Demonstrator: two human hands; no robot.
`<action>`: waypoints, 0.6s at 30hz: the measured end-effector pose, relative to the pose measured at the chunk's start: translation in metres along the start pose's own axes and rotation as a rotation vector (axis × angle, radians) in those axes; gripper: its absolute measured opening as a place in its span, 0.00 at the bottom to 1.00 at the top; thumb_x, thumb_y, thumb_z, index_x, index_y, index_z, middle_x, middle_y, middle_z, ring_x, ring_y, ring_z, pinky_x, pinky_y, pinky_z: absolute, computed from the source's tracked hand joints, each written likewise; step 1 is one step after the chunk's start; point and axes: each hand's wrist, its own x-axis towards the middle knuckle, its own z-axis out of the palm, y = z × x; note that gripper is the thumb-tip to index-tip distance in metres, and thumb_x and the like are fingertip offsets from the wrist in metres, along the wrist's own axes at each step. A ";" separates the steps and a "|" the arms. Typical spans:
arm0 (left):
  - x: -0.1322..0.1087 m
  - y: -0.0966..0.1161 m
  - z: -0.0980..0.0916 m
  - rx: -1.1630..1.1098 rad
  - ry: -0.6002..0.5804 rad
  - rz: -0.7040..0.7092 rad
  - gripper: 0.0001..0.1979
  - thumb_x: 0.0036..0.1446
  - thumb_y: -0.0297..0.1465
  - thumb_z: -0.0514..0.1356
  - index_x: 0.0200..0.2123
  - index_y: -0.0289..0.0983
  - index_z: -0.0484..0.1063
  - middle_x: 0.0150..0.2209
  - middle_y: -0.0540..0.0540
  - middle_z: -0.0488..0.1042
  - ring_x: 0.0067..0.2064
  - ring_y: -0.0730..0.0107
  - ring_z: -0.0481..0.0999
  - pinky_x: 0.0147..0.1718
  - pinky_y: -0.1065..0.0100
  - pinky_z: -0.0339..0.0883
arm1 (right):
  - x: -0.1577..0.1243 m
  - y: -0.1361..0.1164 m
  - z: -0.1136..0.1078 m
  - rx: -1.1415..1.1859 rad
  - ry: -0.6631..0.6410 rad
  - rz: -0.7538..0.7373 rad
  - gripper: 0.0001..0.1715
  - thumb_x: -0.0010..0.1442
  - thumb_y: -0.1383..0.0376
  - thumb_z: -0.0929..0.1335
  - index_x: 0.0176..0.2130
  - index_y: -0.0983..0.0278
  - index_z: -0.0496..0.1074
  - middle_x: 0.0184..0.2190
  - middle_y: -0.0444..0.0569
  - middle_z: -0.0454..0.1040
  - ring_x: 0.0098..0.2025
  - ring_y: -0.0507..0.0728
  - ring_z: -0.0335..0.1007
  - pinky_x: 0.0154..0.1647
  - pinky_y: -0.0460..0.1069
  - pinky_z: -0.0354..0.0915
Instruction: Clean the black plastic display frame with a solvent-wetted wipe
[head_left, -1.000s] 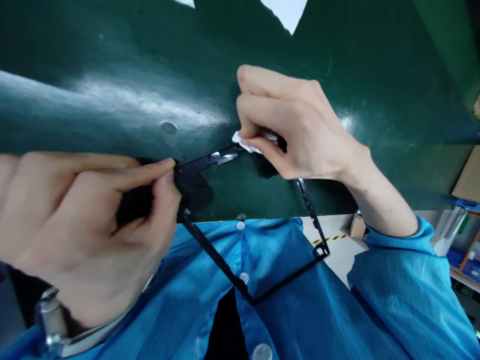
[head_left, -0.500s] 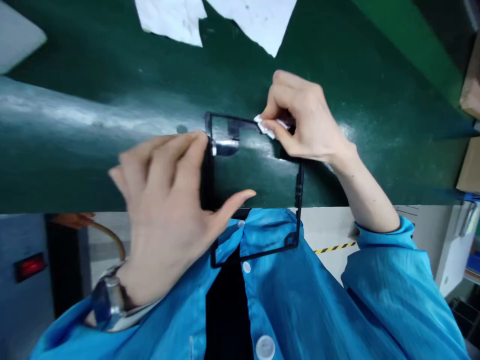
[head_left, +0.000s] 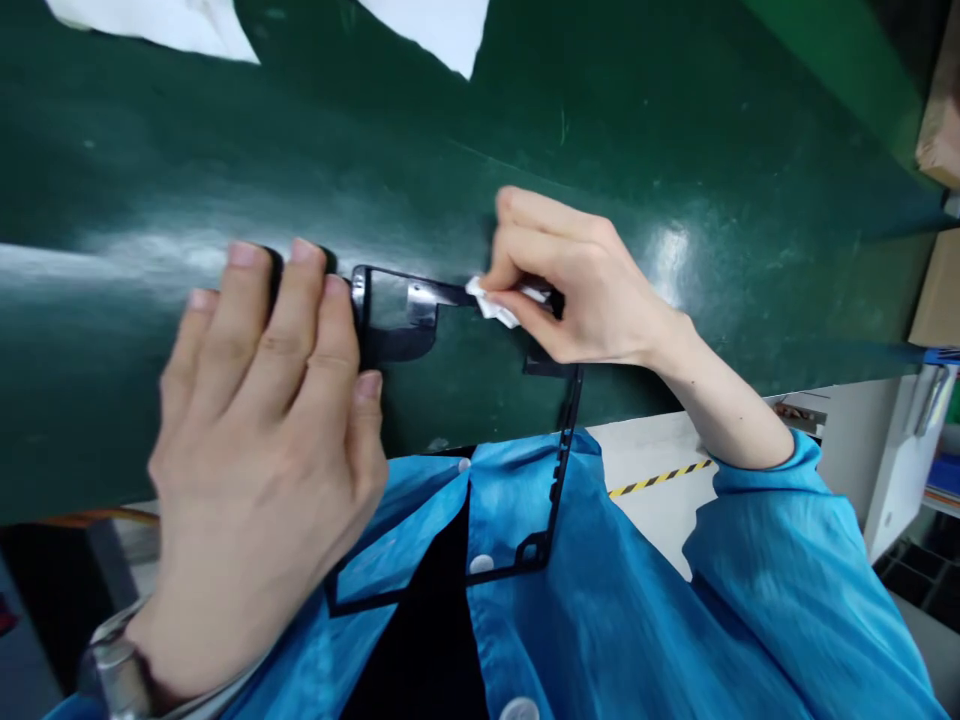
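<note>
A thin black rectangular frame lies partly on the green table, its lower part jutting past the edge in front of my blue jacket. My left hand rests flat with its fingers stretched out, along the frame's left side, which it partly hides. Between thumb and fingers my right hand pinches a crumpled white wipe, pressed to the frame's far side. That hand covers the frame's far right corner. A wider black piece of the frame shows near its far left corner.
White torn sheets lie at the far side of the green table. The near table edge runs just in front of my body. Cardboard boxes stand at the right. Yellow-black tape marks the floor.
My left hand has come down flat, its thumb drawn in toward the fingers. The right hand with the wipe sits lower and farther left in view; the frame and sheets have shifted left too.
</note>
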 end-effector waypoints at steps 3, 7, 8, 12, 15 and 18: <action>-0.001 -0.001 0.000 0.004 0.017 0.002 0.41 0.71 0.32 0.54 0.80 0.52 0.38 0.84 0.55 0.44 0.87 0.59 0.43 0.90 0.38 0.44 | 0.031 -0.013 0.003 -0.163 -0.108 -0.007 0.22 0.80 0.67 0.55 0.41 0.65 0.72 0.44 0.45 0.67 0.44 0.50 0.69 0.42 0.48 0.58; -0.003 0.002 0.000 0.003 0.014 -0.058 0.42 0.70 0.33 0.54 0.80 0.55 0.39 0.84 0.56 0.45 0.87 0.54 0.45 0.89 0.30 0.42 | 0.031 -0.015 0.001 -0.175 -0.131 -0.022 0.20 0.81 0.66 0.56 0.41 0.64 0.72 0.44 0.44 0.68 0.43 0.48 0.67 0.40 0.47 0.55; -0.003 0.004 -0.001 -0.004 0.005 -0.075 0.42 0.69 0.33 0.54 0.80 0.55 0.39 0.83 0.56 0.44 0.87 0.53 0.45 0.89 0.29 0.42 | 0.020 -0.012 0.000 -0.151 -0.088 -0.025 0.20 0.81 0.66 0.57 0.40 0.65 0.72 0.42 0.44 0.68 0.42 0.49 0.67 0.40 0.48 0.54; -0.003 0.010 -0.004 -0.027 -0.026 -0.103 0.43 0.68 0.32 0.54 0.79 0.57 0.39 0.84 0.60 0.42 0.87 0.50 0.44 0.89 0.27 0.39 | -0.039 -0.001 -0.005 -0.101 0.079 0.000 0.19 0.81 0.66 0.59 0.39 0.65 0.73 0.37 0.45 0.68 0.36 0.50 0.64 0.35 0.51 0.49; -0.003 0.010 -0.005 -0.026 -0.027 -0.104 0.43 0.68 0.32 0.54 0.79 0.58 0.38 0.84 0.61 0.40 0.87 0.48 0.42 0.88 0.26 0.43 | -0.070 0.003 -0.006 -0.084 0.126 0.037 0.14 0.78 0.66 0.63 0.40 0.65 0.73 0.36 0.45 0.68 0.34 0.49 0.63 0.32 0.49 0.48; -0.003 0.006 -0.005 -0.043 -0.033 -0.101 0.42 0.68 0.33 0.53 0.79 0.59 0.40 0.84 0.62 0.43 0.87 0.46 0.43 0.88 0.24 0.44 | -0.072 0.003 -0.005 -0.068 0.130 0.060 0.13 0.78 0.65 0.63 0.40 0.64 0.73 0.36 0.44 0.68 0.35 0.49 0.63 0.32 0.49 0.49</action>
